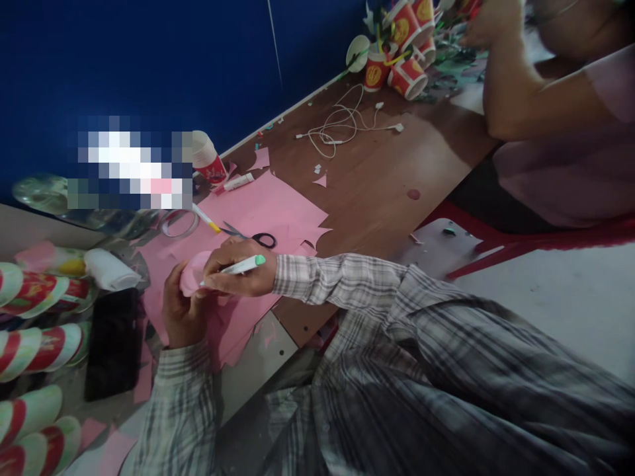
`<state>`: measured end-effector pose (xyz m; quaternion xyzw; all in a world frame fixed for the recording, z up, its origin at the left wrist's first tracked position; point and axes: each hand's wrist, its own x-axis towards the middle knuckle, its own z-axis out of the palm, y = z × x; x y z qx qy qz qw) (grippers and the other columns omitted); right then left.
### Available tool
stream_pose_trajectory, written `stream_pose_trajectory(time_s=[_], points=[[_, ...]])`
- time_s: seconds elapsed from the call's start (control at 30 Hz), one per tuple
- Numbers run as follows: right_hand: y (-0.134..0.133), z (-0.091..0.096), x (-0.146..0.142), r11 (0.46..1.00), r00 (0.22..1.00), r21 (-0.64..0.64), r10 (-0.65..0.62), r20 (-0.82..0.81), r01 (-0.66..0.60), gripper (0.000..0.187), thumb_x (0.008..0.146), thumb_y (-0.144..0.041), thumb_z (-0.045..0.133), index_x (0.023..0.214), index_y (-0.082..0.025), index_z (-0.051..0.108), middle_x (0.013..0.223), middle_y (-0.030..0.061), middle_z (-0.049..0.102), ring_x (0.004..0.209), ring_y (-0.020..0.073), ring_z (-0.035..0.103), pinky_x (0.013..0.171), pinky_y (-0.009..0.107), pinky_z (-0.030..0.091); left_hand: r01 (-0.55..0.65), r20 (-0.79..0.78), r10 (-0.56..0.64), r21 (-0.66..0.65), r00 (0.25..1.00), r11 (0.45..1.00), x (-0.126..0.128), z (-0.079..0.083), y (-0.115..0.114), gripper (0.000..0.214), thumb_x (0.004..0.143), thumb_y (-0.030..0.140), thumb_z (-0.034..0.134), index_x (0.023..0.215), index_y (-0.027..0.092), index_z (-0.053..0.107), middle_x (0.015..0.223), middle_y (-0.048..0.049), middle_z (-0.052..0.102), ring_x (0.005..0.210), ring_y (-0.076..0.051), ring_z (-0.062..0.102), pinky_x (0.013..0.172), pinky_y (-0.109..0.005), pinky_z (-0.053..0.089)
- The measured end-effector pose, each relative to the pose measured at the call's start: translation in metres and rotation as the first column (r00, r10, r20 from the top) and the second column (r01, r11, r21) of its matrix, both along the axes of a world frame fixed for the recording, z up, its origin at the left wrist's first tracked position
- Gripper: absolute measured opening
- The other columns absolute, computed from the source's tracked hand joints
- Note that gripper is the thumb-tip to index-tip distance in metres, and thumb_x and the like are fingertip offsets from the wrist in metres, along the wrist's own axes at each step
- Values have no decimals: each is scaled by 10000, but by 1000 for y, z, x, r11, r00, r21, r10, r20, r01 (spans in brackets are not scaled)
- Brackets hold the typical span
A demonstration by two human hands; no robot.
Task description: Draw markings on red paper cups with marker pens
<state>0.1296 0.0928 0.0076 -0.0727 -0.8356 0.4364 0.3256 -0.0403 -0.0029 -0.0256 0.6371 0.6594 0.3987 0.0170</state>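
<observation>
Across the table, laid flat within easy reach: pink paper. Cupped in the left hand, fingers curled round it: a pink piece, held just over the sheets, apparently to steady it. Pinched between thumb and fingers of the right hand: a pen, angled toward that piece. Just beyond, scissors set aside. Cannot tell the piece's shape; pen tip hidden behind fingers.

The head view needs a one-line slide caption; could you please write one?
Left hand holds a pink paper piece, right hand sets a green-capped pen to it, scissors lying beside.
</observation>
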Motion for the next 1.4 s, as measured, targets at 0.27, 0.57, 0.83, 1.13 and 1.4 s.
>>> stream_pose_trajectory(time_s=[0.27, 0.57, 0.83, 1.13, 1.4], points=[[5, -3, 0, 998, 999, 43, -44, 6, 43, 242, 861, -246, 395, 820, -81, 567, 688, 40, 603, 610, 61, 490, 737, 215, 403, 7, 0, -7, 10, 1000, 1000, 1, 1, 0, 543, 760, 441, 364, 1197, 120, 395, 1139, -127, 465, 1050, -175, 430, 893, -357, 302], [5, -2, -3, 999, 999, -42, 1, -50, -3, 255, 865, -244, 400, 879, -47, 562, 750, 72, 625, 629, 61, 550, 672, 187, 415, -11, 19, 11, 5, 1000, 1000, 3, 2, 0, 552, 748, 453, 378, 1190, 123, 402, 1151, -132, 462, 1052, -185, 435, 889, -374, 311], [1, -4, -3, 997, 995, -22, -77, -62, 76, 223, 852, -244, 431, 816, -84, 583, 694, 37, 615, 610, 60, 514, 729, 205, 419, -1, 43, 1, -1, 999, 1000, 2, 2, 1, 548, 748, 447, 382, 1193, 128, 398, 1148, -127, 461, 1045, -184, 436, 892, -387, 312], [8, -11, -10, 980, 984, -172, -121, -129, 97, 207, 817, -191, 437, 732, -41, 551, 631, 49, 557, 566, 58, 465, 590, 176, 385, -4, 39, 4, 12, 999, 1000, 4, 1, 0, 571, 741, 483, 362, 1191, 134, 401, 1138, -119, 467, 1037, -174, 437, 891, -365, 312], [6, -9, -5, 989, 983, -16, -149, -105, 148, 221, 832, -226, 419, 757, -75, 562, 651, 33, 583, 592, 63, 484, 782, 240, 412, 6, 50, -7, 16, 999, 1000, 3, 0, 1, 581, 737, 489, 365, 1193, 130, 399, 1145, -123, 461, 1045, -179, 435, 891, -370, 311]])
